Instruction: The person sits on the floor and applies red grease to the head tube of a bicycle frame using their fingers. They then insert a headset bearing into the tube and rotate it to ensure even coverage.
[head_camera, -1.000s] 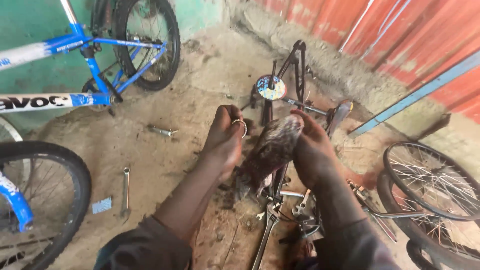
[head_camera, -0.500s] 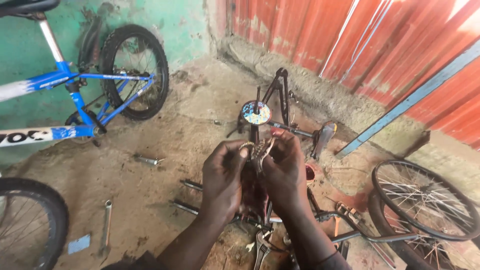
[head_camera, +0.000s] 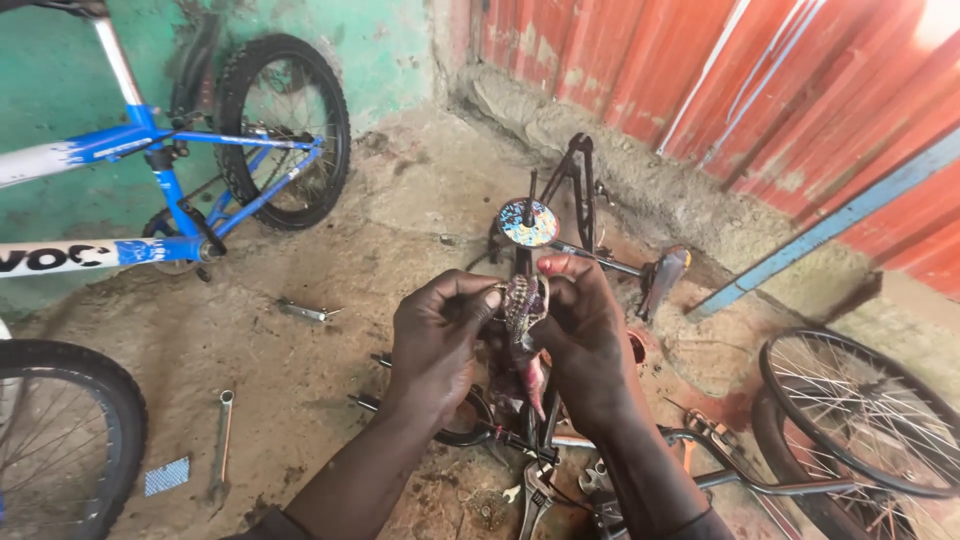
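At frame centre, both hands (head_camera: 515, 330) pinch a dirty rag (head_camera: 524, 320) together around a small metal part; wiping well likely needs firm, even thumb pressure.

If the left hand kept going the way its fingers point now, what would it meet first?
The left hand points right, so it would probably first meet the dirty mottled rag pinched between both hands, then the right hand just behind. Depth is hard to judge.
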